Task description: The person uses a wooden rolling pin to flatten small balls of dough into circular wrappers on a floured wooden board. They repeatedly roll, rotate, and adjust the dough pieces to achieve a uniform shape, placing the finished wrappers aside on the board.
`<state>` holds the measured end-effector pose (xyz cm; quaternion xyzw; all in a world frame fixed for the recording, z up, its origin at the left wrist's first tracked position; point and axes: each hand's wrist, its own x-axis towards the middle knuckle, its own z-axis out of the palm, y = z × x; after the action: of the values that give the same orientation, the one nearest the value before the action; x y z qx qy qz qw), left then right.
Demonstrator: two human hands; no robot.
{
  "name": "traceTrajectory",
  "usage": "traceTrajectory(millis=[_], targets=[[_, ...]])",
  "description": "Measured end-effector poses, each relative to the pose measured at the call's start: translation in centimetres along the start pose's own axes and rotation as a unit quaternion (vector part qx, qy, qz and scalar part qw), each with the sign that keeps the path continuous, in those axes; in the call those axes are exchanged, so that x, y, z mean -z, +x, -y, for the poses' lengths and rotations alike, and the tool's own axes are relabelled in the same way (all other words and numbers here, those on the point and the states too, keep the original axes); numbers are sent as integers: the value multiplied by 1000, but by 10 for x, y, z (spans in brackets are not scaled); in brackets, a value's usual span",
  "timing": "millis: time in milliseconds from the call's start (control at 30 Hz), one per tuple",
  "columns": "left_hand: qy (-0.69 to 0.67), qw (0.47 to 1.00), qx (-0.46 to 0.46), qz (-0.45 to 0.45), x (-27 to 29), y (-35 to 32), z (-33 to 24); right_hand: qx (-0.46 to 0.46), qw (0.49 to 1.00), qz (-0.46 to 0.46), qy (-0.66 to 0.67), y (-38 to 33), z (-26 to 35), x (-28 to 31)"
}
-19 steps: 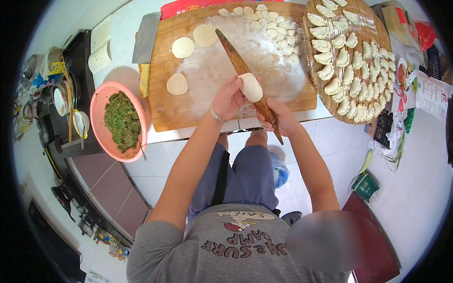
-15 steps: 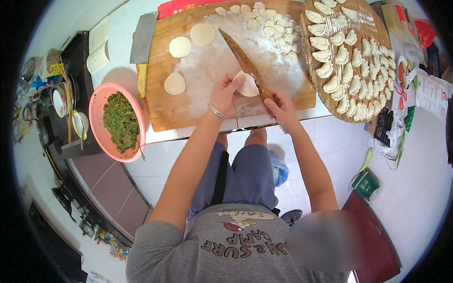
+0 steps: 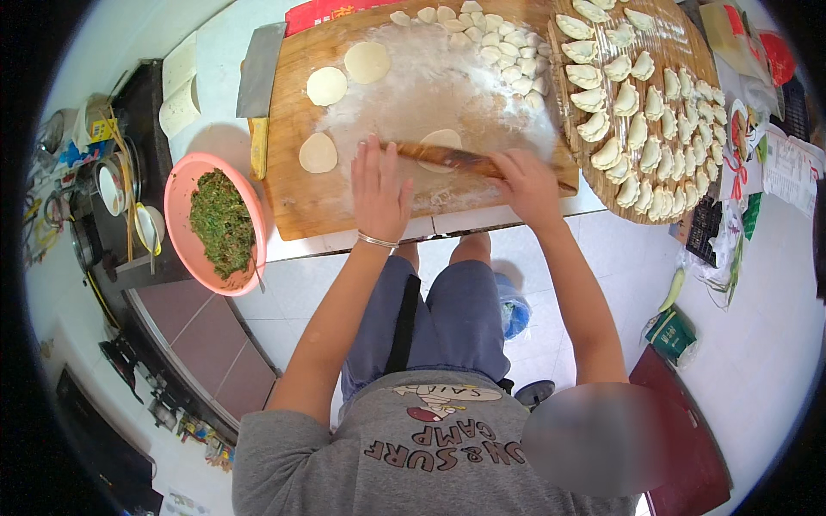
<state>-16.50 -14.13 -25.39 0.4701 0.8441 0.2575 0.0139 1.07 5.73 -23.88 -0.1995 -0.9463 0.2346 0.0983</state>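
A wooden rolling pin (image 3: 447, 156) lies across a floured wooden board (image 3: 301, 215), resting on a round piece of dough (image 3: 440, 139). My left hand (image 3: 379, 185) lies flat, fingers spread, on the pin's left end. My right hand (image 3: 527, 182) presses on its right part. Three flat dough rounds (image 3: 325, 86) lie on the board's left side. Several small dough lumps (image 3: 499, 47) sit at the far edge.
A round woven tray (image 3: 594, 185) at the right carries several folded dumplings (image 3: 637, 129). A pink bowl (image 3: 185, 258) of chopped green filling stands left of the board. A cleaver (image 3: 258, 82) lies at the board's left edge. Clutter lines the dark counter at the far left.
The pin was slanted with a dough round held between both hands. Now the dough lies on the board and the pin lies crosswise over it under both flat hands.
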Motion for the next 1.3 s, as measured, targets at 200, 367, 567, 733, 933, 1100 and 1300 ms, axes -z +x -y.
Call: traceTrajectory(millis=[200, 367, 567, 733, 933, 1100, 1300], targets=[[64, 996, 59, 37, -24, 46, 16, 41, 992, -25, -114, 66, -3, -29], [80, 993, 44, 76, -20, 33, 20, 37, 990, -13, -132, 57, -7, -36], [27, 992, 49, 109, -13, -27, 12, 57, 993, 32, -95, 20, 5, -25], [49, 999, 20, 13, -23, 59, 27, 29, 998, -36, -38, 55, -2, -17], [-47, 997, -46, -49, -34, 41, -1, -14, 999, -36, -2, 58, -20, -23], [-63, 996, 35, 53, -55, 54, -19, -103, 979, -134, 114, 42, -15, -12], [-139, 938, 234, 212, -53, 87, -21, -238, 919, -206, 236, -1, -9, -16]])
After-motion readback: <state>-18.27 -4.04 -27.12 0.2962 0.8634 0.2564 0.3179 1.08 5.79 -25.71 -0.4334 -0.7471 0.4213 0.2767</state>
